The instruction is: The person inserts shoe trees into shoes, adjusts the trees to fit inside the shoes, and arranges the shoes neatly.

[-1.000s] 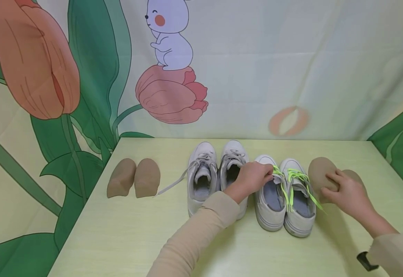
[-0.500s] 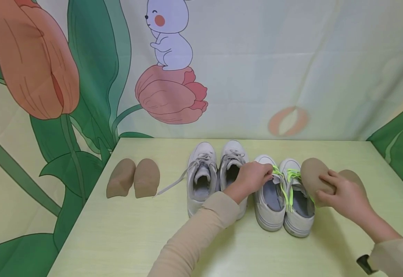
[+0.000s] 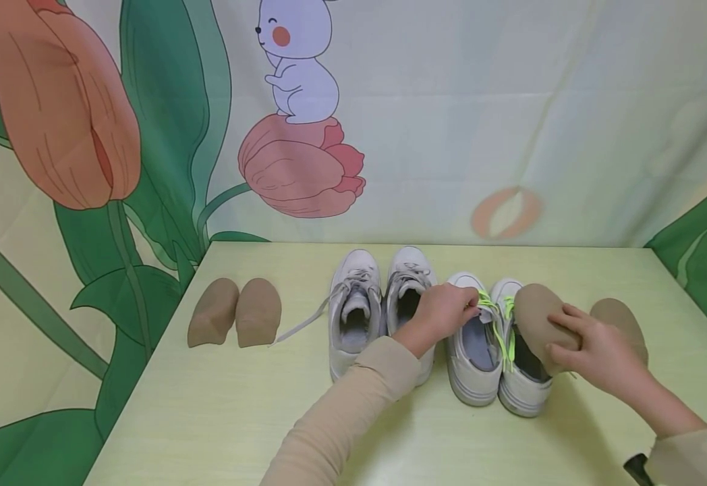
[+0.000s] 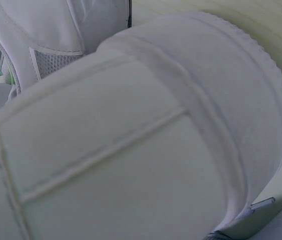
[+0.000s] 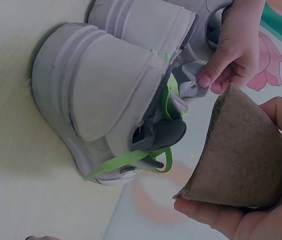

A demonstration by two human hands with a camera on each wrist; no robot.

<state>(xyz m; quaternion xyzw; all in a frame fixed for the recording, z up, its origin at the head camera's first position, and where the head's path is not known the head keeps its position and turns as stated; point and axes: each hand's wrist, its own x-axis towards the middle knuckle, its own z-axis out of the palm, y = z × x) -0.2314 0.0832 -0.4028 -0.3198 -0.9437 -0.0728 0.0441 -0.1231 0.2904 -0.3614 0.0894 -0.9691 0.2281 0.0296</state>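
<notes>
My left hand (image 3: 441,312) pinches the tongue (image 5: 195,75) of the left green-laced white sneaker (image 3: 471,379) between thumb and fingers. My right hand (image 3: 608,351) grips a brown molded shoe insert (image 3: 538,322), hollow-edged and rounded at one end. It holds the insert above the right green-laced sneaker (image 3: 525,393), covering part of that shoe's opening and laces. In the right wrist view the thumb and fingers close round the insert's sides. A second brown insert (image 3: 623,322) lies on the table, partly behind my right hand. The left wrist view shows mostly a white shoe heel (image 4: 105,150).
Two white sneakers with grey laces stand left of the green-laced pair; the outer one (image 3: 353,337) trails a loose lace (image 3: 305,324). Two more brown inserts (image 3: 258,314) lie at the table's left. A printed curtain (image 3: 420,135) hangs behind the table (image 3: 220,418).
My right hand has moved left with the insert, from beside the right green-laced sneaker to above it. The second insert on the right now shows more. My left hand has stayed put.
</notes>
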